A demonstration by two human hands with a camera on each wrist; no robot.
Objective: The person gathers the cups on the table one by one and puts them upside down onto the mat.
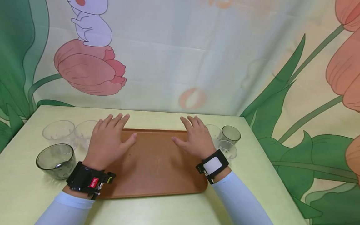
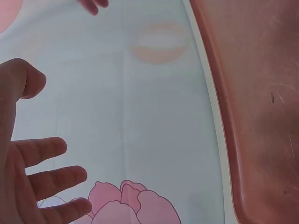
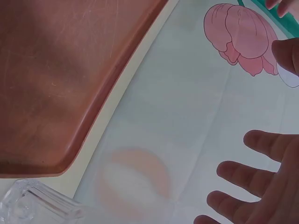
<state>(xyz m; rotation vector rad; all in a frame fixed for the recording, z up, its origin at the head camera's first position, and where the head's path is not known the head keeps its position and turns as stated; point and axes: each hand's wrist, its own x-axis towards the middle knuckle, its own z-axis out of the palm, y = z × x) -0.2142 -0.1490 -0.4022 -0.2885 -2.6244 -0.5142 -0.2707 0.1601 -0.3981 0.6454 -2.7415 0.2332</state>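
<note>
My left hand [image 1: 108,143] is held over the left part of a brown tray [image 1: 160,165], fingers spread and holding nothing. Over the tray's right part, my right hand [image 1: 198,139] has its fingers spread too, with nothing in its grasp. Left of the tray stand a smoky grey glass [image 1: 56,167] and two clear glasses, one [image 1: 59,131] farther left and another [image 1: 82,128] partly hidden by my left hand. Beside my right wrist are a smaller grey glass [image 1: 231,134], a clear glass [image 1: 228,150] and a second clear glass [image 1: 213,130] partly covered by that hand.
The tray lies on a pale yellow-green table [image 1: 157,212]. Behind the table hangs a printed cloth [image 1: 157,62] with tulips and a white animal figure, and it continues along the right side. In the right wrist view, a clear glass [image 3: 37,203] sits close to the tray's corner.
</note>
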